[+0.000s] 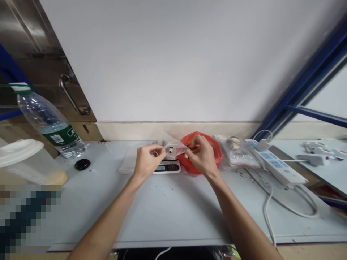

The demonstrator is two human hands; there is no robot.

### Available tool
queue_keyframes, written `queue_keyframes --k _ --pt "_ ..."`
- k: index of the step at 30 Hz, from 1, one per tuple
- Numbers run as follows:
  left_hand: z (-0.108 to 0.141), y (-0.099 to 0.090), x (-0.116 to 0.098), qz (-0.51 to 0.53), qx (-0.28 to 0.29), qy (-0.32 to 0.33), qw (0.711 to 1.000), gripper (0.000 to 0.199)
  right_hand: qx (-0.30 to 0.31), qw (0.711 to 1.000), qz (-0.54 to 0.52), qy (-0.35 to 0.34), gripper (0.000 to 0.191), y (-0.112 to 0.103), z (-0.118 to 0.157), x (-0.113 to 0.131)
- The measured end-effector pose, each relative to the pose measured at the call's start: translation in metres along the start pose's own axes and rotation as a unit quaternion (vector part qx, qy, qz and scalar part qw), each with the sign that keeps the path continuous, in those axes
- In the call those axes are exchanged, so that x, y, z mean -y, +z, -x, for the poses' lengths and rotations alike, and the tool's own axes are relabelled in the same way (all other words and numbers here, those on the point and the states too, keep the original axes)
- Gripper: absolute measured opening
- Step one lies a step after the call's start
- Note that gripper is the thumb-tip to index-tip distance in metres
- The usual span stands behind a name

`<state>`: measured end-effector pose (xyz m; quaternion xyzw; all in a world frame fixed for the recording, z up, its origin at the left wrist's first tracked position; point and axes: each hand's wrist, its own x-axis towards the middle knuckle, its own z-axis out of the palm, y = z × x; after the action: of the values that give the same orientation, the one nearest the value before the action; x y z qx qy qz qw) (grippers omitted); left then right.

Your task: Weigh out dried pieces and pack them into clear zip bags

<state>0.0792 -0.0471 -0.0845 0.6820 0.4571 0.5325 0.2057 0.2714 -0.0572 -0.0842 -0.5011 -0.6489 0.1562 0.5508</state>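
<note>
My left hand (pixel 148 159) pinches one edge of a small clear plastic bag (pixel 175 146), and my right hand (pixel 201 153) pinches the opposite edge, so the bag is stretched between them. A small pale piece with a dark spot (pixel 171 150) shows at the bag, though I cannot tell whether it lies inside. Below the bag sits a digital kitchen scale (pixel 168 168), its display facing me and its top partly hidden. Behind and around my right hand stands a red plastic bag (pixel 215 148) with its mouth spread; pale pieces show in it.
Left of the scale lies a stack of clear bags (pixel 127 160). Rightward are a filled clear bag (pixel 235 148), a power strip (pixel 279 166) and loose white cable (pixel 267 206). A water bottle (pixel 54 126), a lidded plastic container (pixel 29 166) and a black round object (pixel 82 164) stand left.
</note>
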Motion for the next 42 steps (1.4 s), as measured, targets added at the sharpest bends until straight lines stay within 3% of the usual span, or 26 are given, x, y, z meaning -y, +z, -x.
queue_keyframes --k 3,6,9,11,13,15,17,20,24,29,33,37,42 --pt "0.008 0.011 -0.006 -0.04 -0.007 0.086 0.995 0.02 0.035 0.997 0.007 -0.062 0.006 0.007 0.001 0.001" --pt "0.015 0.019 -0.01 -0.047 0.025 0.154 0.987 0.024 0.117 0.993 0.007 -0.031 0.015 0.006 0.002 0.002" --pt "0.013 0.016 -0.006 -0.043 0.038 0.169 0.984 0.023 0.186 0.982 -0.033 0.019 0.032 -0.002 0.001 -0.001" --pt "0.004 0.011 0.002 -0.044 -0.005 0.136 0.99 0.025 0.195 0.978 -0.066 0.028 0.057 -0.01 0.001 -0.003" --pt "-0.01 0.007 0.011 -0.004 -0.018 0.056 0.998 0.035 0.177 0.981 -0.077 0.014 0.072 -0.017 -0.001 -0.006" --pt "-0.025 0.006 0.017 0.096 0.033 -0.078 0.992 0.046 0.152 0.985 -0.075 -0.01 0.074 -0.023 -0.002 -0.009" --pt "-0.038 0.009 0.019 0.208 0.102 -0.171 0.958 0.05 0.13 0.988 -0.076 -0.028 0.073 -0.029 -0.004 -0.012" --pt "-0.054 0.017 0.014 0.31 0.152 -0.204 0.916 0.046 0.099 0.993 -0.062 -0.02 0.071 -0.043 -0.008 -0.02" --pt "-0.071 0.026 0.0 0.315 0.107 -0.182 0.925 0.046 0.031 0.999 -0.026 0.004 0.024 -0.064 -0.012 -0.032" --pt "-0.092 0.037 -0.02 0.219 0.145 -0.094 0.96 0.036 -0.121 0.991 0.003 0.054 0.027 -0.073 -0.014 -0.042" --pt "-0.103 0.046 -0.039 0.113 0.154 0.004 0.982 0.017 -0.176 0.981 0.016 0.076 0.028 -0.069 -0.017 -0.046" --pt "-0.108 0.051 -0.057 0.074 0.14 0.08 0.984 0.012 -0.148 0.986 -0.001 0.082 0.033 -0.066 -0.017 -0.047" --pt "-0.106 0.047 -0.061 0.178 0.074 0.084 0.978 0.029 -0.024 0.992 -0.064 0.102 0.046 -0.06 -0.013 -0.039"
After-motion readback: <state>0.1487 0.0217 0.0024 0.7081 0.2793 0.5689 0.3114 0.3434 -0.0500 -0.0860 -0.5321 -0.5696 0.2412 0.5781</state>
